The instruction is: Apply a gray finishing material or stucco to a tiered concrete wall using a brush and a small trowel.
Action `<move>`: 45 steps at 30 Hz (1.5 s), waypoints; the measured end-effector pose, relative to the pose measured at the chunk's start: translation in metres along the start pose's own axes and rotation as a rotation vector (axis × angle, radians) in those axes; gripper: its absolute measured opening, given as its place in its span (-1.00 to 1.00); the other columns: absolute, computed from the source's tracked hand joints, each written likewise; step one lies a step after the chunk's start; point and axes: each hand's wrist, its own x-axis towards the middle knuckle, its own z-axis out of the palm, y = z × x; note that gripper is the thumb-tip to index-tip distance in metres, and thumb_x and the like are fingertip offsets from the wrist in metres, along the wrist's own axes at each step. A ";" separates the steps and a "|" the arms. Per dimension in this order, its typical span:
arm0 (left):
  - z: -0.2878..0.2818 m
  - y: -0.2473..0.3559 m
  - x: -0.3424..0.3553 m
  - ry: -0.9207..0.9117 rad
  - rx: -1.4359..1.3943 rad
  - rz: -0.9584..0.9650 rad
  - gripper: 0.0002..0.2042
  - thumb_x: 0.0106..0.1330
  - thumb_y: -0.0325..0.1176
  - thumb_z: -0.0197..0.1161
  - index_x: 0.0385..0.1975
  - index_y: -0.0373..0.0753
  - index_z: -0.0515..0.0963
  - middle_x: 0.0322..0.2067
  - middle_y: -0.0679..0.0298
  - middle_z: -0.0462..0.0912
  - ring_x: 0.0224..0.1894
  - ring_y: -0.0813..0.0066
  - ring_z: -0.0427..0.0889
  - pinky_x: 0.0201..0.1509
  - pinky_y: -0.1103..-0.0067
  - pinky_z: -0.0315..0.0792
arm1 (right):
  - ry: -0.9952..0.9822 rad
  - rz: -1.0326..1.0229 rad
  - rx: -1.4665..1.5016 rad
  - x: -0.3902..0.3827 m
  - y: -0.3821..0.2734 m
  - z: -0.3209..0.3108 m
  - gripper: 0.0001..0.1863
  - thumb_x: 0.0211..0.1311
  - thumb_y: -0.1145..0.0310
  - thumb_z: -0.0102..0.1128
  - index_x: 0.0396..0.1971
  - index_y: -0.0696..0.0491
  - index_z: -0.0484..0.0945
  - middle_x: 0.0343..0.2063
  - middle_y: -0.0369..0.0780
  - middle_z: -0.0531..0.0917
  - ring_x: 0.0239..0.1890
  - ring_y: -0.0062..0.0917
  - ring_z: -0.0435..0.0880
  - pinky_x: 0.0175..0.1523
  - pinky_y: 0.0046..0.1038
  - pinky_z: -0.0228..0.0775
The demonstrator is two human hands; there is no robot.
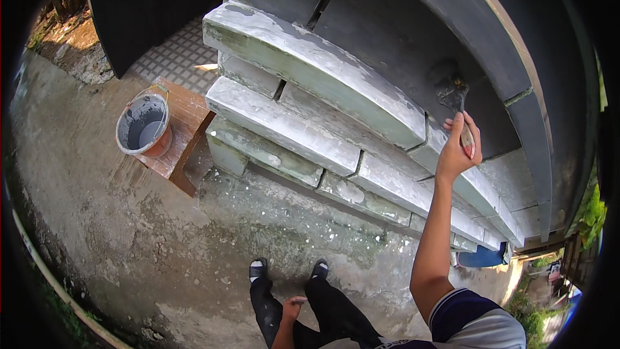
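My right hand (462, 142) is closed around the handle of a paintbrush (451, 95) on the right. Its wide bristle end, caked with grey, lies against a dark grey wall (394, 39) above the stepped ledges. A darker wet-looking patch shows around the bristles. Low in front of my dark trousers hangs my left hand (292, 309), its fingers loosely apart with nothing visible in them. An orange bucket (160, 144) with a wire handle stands at the left, grey-smeared inside and holding grey liquid.
A low wooden bench (184, 113) carries the bucket. Several pale, worn concrete ledges (284, 116) rise in steps between me and the wall. White spots speckle the concrete floor (213, 265). A dark panel (135, 6) stands at the far left; a blue object (481, 257) sits beyond the ledges' right end.
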 end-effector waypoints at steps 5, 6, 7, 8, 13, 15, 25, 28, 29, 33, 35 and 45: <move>0.002 -0.010 -0.001 0.000 -0.034 -0.004 -0.73 0.19 -0.61 0.04 -0.33 -0.18 0.69 -0.46 0.36 0.63 -0.51 0.69 0.45 -0.40 0.70 0.35 | 0.087 -0.021 -0.213 -0.014 0.011 -0.056 -0.86 0.21 0.59 0.17 -0.26 0.29 0.60 -0.46 -0.14 0.62 -0.51 -0.54 0.67 -0.39 -0.59 0.57; 0.002 -0.013 0.000 -0.005 -0.027 -0.002 -0.73 0.19 -0.61 0.04 -0.33 -0.18 0.69 -0.46 0.36 0.63 -0.51 0.69 0.45 -0.40 0.70 0.35 | 0.094 -0.021 -0.216 -0.014 0.008 -0.052 -0.86 0.21 0.59 0.17 -0.26 0.29 0.60 -0.46 -0.14 0.62 -0.51 -0.54 0.67 -0.39 -0.59 0.57; 0.003 -0.016 0.001 -0.007 -0.022 -0.030 -0.73 0.19 -0.62 0.03 -0.33 -0.18 0.69 -0.46 0.36 0.63 -0.51 0.68 0.45 -0.40 0.70 0.35 | 0.000 -0.085 -0.110 -0.015 0.003 -0.039 -0.86 0.21 0.59 0.17 -0.26 0.30 0.60 -0.47 -0.13 0.63 -0.53 -0.53 0.67 -0.40 -0.59 0.57; 0.004 -0.018 0.002 -0.013 -0.016 -0.061 -0.73 0.18 -0.62 0.03 -0.32 -0.18 0.69 -0.46 0.36 0.63 -0.50 0.68 0.45 -0.39 0.70 0.36 | -0.095 -0.151 -0.009 -0.015 -0.005 -0.024 -0.86 0.21 0.59 0.16 -0.27 0.31 0.60 -0.48 -0.12 0.63 -0.54 -0.53 0.68 -0.42 -0.58 0.56; 0.015 -0.024 0.006 -0.059 0.042 -0.048 -0.71 0.16 -0.63 0.01 -0.32 -0.19 0.69 -0.46 0.35 0.64 -0.50 0.67 0.46 -0.38 0.69 0.37 | -0.305 0.099 0.465 -0.003 -0.035 0.080 -0.90 0.12 0.56 0.27 -0.35 0.23 0.65 -0.54 -0.16 0.66 -0.51 -0.53 0.69 -0.41 -0.60 0.53; 0.019 -0.027 0.010 -0.106 0.028 0.006 -0.70 0.15 -0.64 0.01 -0.32 -0.19 0.69 -0.46 0.35 0.64 -0.49 0.67 0.46 -0.38 0.69 0.37 | -0.315 -0.109 0.308 0.010 -0.012 0.083 -0.88 0.07 0.56 0.31 -0.35 0.20 0.66 -0.53 -0.17 0.67 -0.50 -0.54 0.69 -0.40 -0.60 0.52; 0.009 -0.028 0.008 -0.119 0.149 -0.030 -0.75 0.16 -0.61 0.07 -0.32 -0.22 0.69 -0.47 0.34 0.63 -0.51 0.69 0.46 -0.39 0.70 0.36 | 0.005 -0.126 -0.378 -0.015 0.063 -0.117 -0.87 0.07 0.66 0.24 -0.34 0.24 0.63 -0.47 -0.13 0.70 -0.45 -0.49 0.70 -0.35 -0.55 0.52; 0.007 -0.021 0.002 -0.094 0.135 -0.054 -0.75 0.14 -0.62 0.07 -0.33 -0.22 0.68 -0.47 0.34 0.64 -0.50 0.68 0.46 -0.39 0.70 0.36 | -0.028 -0.378 -0.653 -0.014 0.071 -0.131 -0.87 0.07 0.67 0.23 -0.34 0.23 0.63 -0.48 -0.13 0.68 -0.46 -0.44 0.67 -0.38 -0.51 0.50; 0.009 -0.016 0.001 -0.077 0.119 -0.077 -0.74 0.13 -0.64 0.06 -0.33 -0.23 0.68 -0.47 0.34 0.64 -0.50 0.68 0.46 -0.39 0.70 0.35 | -0.046 -0.535 -0.686 -0.008 0.062 -0.117 -0.85 0.05 0.66 0.25 -0.33 0.21 0.64 -0.49 -0.13 0.65 -0.50 -0.40 0.63 -0.42 -0.48 0.48; 0.002 -0.020 -0.006 -0.078 0.187 0.089 -0.72 0.12 -0.66 0.04 -0.32 -0.23 0.68 -0.45 0.33 0.65 -0.47 0.67 0.48 -0.35 0.69 0.37 | -0.007 -0.472 -0.552 -0.020 0.018 -0.020 -0.75 -0.02 0.62 0.31 -0.27 0.13 0.65 -0.51 -0.18 0.54 -0.60 -0.47 0.53 -0.54 -0.49 0.38; 0.005 -0.010 -0.007 -0.078 0.257 -0.042 -0.70 0.12 -0.68 0.02 -0.32 -0.23 0.67 -0.43 0.31 0.65 -0.40 0.66 0.51 -0.27 0.68 0.39 | -0.035 -0.451 -0.236 -0.031 0.001 0.025 -0.75 -0.02 0.61 0.31 -0.26 0.14 0.64 -0.47 -0.16 0.54 -0.56 -0.44 0.57 -0.51 -0.47 0.42; -0.025 0.070 -0.020 0.142 0.537 0.471 -0.63 -0.04 -0.54 0.22 -0.14 -0.23 0.55 -0.30 0.13 0.57 -0.23 0.30 0.58 -0.06 0.52 0.44 | -0.134 -0.621 -0.202 0.000 0.035 -0.032 -0.70 -0.05 0.65 0.31 -0.24 0.12 0.65 -0.34 -0.14 0.66 -0.42 -0.40 0.66 -0.34 -0.49 0.53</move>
